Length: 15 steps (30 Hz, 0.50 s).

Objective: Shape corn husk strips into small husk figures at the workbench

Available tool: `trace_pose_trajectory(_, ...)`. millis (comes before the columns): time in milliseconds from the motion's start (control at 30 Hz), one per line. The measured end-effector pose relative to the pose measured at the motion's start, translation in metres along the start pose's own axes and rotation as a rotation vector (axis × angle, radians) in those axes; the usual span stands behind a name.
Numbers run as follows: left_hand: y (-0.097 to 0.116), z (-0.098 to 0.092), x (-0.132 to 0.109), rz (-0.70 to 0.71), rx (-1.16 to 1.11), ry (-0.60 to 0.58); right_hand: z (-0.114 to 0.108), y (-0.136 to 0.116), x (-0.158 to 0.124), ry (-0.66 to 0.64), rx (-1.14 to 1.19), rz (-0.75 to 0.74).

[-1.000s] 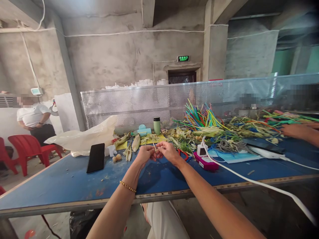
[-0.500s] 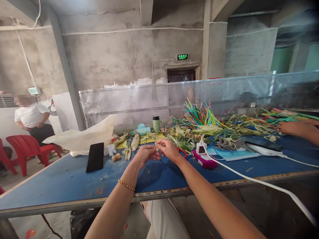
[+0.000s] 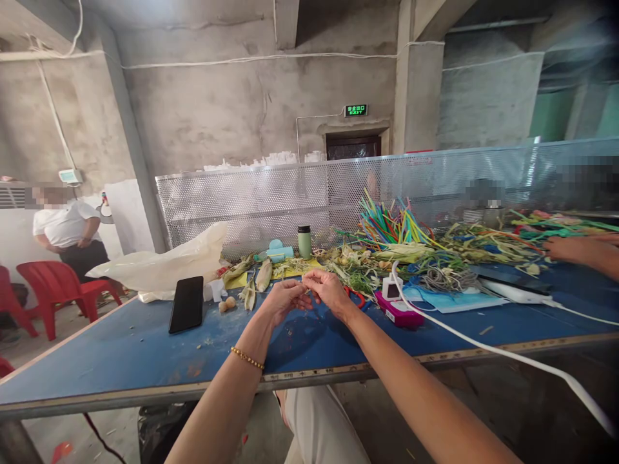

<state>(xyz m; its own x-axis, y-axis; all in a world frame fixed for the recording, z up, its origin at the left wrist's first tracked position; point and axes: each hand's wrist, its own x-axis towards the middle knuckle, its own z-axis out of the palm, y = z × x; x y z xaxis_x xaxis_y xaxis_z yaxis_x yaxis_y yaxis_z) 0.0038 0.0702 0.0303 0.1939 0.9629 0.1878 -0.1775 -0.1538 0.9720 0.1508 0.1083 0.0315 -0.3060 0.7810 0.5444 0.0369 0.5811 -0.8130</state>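
Observation:
Over the blue table point(image 3: 227, 361), my left hand point(image 3: 286, 301) and my right hand point(image 3: 325, 291) meet, fingertips together. Both are closed in a pinch. Whatever lies between the fingers is too small and too covered to name. Just beyond them lies a heap of dried husks and green stalks point(image 3: 358, 267). To the left of my left hand are a pale husk point(image 3: 264, 276), a split husk point(image 3: 248, 293) and small round tan pieces point(image 3: 226, 304). Red-handled scissors point(image 3: 356, 298), partly hidden, lie close by my right hand.
A black phone point(image 3: 186, 304) and a plastic bag point(image 3: 159, 267) lie left. A green bottle point(image 3: 304, 242) and colourful pipe cleaners point(image 3: 389, 222) stand behind. A magenta box point(image 3: 397, 312) and white cable point(image 3: 476, 345) are right. A co-worker's hand point(image 3: 573, 250) works at far right.
The view has shifted very slightly. My hands stay together at the same spot, with only small finger movement. The co-worker's hand at the right has barely moved.

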Motion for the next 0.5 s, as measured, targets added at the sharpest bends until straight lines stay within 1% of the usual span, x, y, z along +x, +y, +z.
trace_pose_trajectory(233,0.0,0.0034,-0.0015,-0.005,0.038,0.005,0.0012,-0.0007,-0.0009,0.003,-0.004,-0.02)
trace_pose_trajectory(300,-0.0003,0.0026,0.0,0.004,0.039,0.046,0.0011,-0.0026,-0.001,0.0,0.006,0.007)
trace_pose_trajectory(400,-0.0005,0.0003,0.0026,0.037,-0.005,0.112,0.0002,-0.0046,-0.0011,-0.009,0.021,0.085)
trace_pose_trajectory(500,0.0003,-0.0014,0.0031,0.048,-0.045,0.1,-0.0009,-0.0039,-0.0011,0.003,-0.001,0.087)
